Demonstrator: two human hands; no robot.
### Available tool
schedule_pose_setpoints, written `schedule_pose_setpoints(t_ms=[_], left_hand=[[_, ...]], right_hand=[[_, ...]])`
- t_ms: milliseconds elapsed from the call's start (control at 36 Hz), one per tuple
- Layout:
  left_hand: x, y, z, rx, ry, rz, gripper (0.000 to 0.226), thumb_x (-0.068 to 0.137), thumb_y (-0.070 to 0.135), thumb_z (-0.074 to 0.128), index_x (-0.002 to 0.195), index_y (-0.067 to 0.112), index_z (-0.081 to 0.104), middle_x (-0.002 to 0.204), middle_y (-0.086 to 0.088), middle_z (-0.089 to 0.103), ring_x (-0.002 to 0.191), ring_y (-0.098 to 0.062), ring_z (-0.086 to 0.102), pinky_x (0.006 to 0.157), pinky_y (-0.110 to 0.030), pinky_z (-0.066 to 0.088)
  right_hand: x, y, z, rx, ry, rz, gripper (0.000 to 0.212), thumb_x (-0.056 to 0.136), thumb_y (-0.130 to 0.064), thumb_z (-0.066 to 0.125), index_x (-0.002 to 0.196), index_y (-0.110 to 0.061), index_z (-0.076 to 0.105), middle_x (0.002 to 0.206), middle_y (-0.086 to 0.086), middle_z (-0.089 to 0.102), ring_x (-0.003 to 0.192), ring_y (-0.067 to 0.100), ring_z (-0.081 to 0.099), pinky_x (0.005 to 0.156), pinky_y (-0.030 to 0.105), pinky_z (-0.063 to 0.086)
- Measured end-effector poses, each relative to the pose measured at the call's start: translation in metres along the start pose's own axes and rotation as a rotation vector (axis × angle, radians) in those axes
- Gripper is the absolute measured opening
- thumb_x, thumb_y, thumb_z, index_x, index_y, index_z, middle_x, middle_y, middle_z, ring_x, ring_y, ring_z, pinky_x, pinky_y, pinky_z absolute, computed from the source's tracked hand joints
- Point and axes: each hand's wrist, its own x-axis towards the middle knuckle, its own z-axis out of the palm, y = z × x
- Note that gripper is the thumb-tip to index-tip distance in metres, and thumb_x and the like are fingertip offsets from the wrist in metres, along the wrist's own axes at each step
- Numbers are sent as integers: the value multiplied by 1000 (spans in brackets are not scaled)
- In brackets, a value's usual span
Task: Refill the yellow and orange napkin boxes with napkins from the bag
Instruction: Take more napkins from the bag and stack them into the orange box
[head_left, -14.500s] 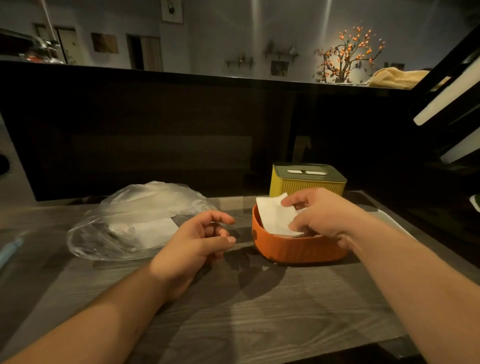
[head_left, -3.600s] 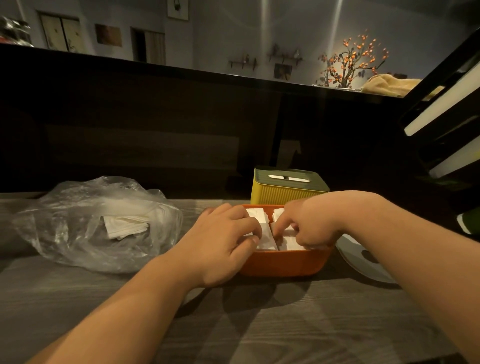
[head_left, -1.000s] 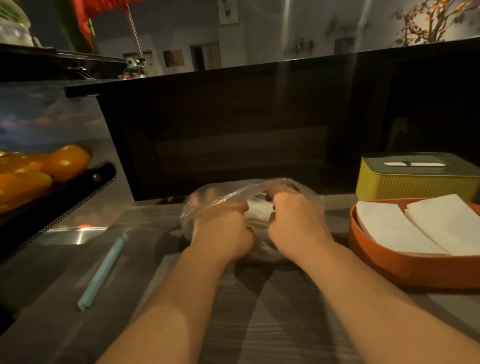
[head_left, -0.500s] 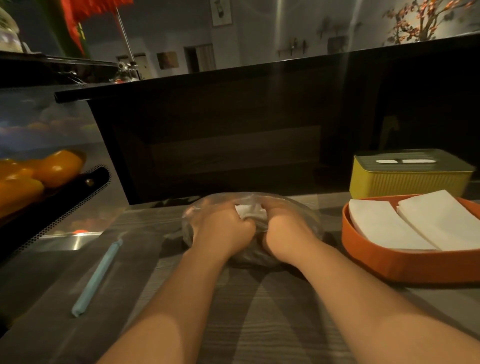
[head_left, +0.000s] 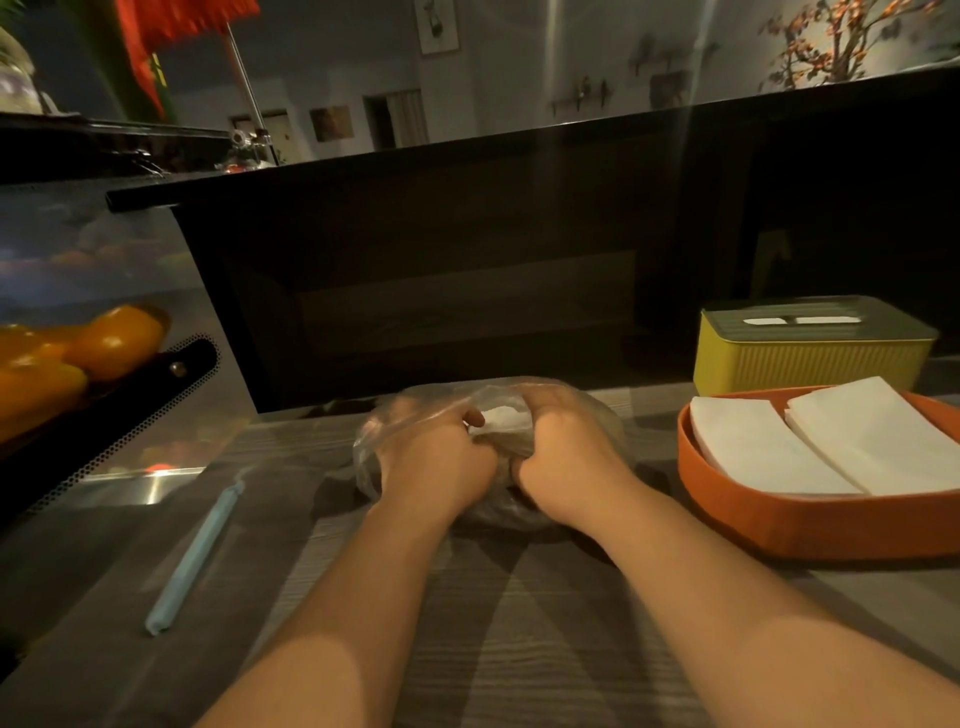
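Note:
A clear plastic bag (head_left: 415, 410) with white napkins (head_left: 500, 417) inside lies on the wooden table (head_left: 519, 623) ahead of me. My left hand (head_left: 434, 460) and my right hand (head_left: 563, 462) both grip the bag, fingers curled into the plastic, bunching it between them. To the right sits the lidless orange napkin box (head_left: 810, 525), holding two white napkin stacks (head_left: 831, 447) side by side. Behind it stands the yellow napkin box (head_left: 810, 358) with its grey slotted lid on.
A light blue stick (head_left: 195, 553) lies on the table at the left. Further left, a glass display case (head_left: 119, 415) holds orange fruit (head_left: 111, 340). A dark counter wall (head_left: 467, 270) rises right behind the table.
Both hands have squeezed closer together on the bag since a second ago, crumpling it smaller. Well before that, they were arranging napkins in the orange box.

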Motion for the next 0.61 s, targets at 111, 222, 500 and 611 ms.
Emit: schedule_pose_setpoints(t_ms=[111,222,500,611], left_hand=[[1,-5,0,-58,150,7,21,100,38,50,115,34,63,107,2,64,100,-20,60,92,-38,48],[0,-9,-11,-86,291,125,15,91,26,60,97,20,72,87,1,68,83,-20,64,74,-33,51],[-5,-13,-39,-716,100,-132,17,88,16,60,74,13,69,70,-9,67,67,-26,62,60,-37,49],[-14,-15,-52,-976,-122,-143,25,95,12,55,75,9,69,62,-6,66,60,-23,63,51,-31,47]], right_hand=[[-14,-6,-11,-133,44,-195,49,89,-20,68,134,-31,51,134,-8,49,113,10,54,92,27,51],[-33,-16,-27,-130,98,-366,12,97,-27,59,106,-34,62,91,-20,52,91,0,55,86,20,50],[-32,-14,-44,-493,-250,-81,26,89,-47,67,109,-32,62,92,-6,63,84,15,61,83,37,57],[-27,0,-44,-349,-225,-103,23,91,-47,67,102,-33,53,87,-11,55,77,6,55,73,26,49]])
